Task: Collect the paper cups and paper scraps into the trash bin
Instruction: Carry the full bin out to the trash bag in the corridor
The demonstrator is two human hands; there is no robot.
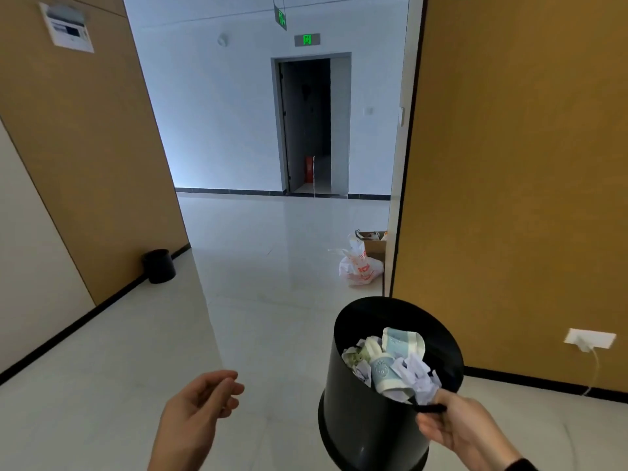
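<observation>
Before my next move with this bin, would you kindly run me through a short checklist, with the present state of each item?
1. Grip: right hand grips the near rim of the black trash bin: ok.
2. Bin upright: it tilts, mouth towards the person: not ok.
3. Load inside: paper cups and paper scraps lie within the rim, heaped at its low side: ok, but watch for spills.
4. Left hand free to help: open, holding nothing: ok.
5. Way ahead: white plastic bag and cardboard box sit at the doorway's right edge, off the middle: ok.
6. Cups or scraps left behind: cannot tell.
</observation>
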